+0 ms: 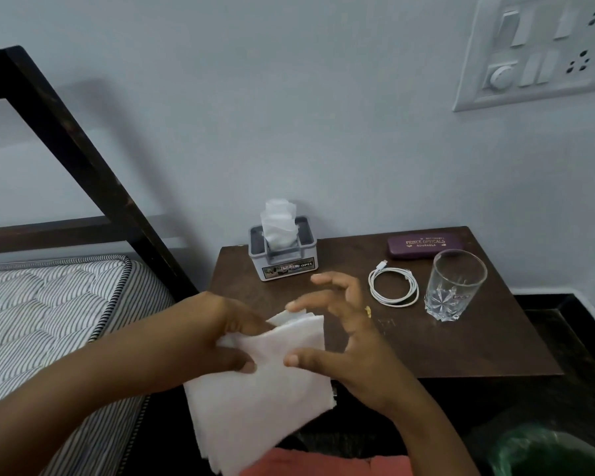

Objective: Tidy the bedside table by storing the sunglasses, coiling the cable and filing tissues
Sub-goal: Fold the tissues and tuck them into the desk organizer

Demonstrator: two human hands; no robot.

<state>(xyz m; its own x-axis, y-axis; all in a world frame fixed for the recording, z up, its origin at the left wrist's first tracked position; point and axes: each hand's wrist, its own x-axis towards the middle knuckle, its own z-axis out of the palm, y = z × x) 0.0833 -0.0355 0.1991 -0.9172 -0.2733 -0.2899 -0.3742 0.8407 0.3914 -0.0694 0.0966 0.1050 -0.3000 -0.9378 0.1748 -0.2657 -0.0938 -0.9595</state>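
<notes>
- On table [461, 345]: 1 shut case [425, 246], 1 coiled cable [394, 286], 1 glass [455, 286] and 1 holder [282, 262]. Cable lies between holder and glass, just beside the glass.
- Holder, back left, has tissues [278, 221] standing out of its slot.
- 2 hands close together over the front edge: left hand [217, 334] pinches 1 stack [265, 389] of loose tissues at its upper edge. Right hand [354, 345] is spread wide, thumb at the stack's right side, gripping nothing.
- Stack hides the table's front left corner.
- Surroundings: mattress [49, 321] and bed frame [66, 142] left, switch panel [536, 49] on wall, green bin [547, 451] lower right.
</notes>
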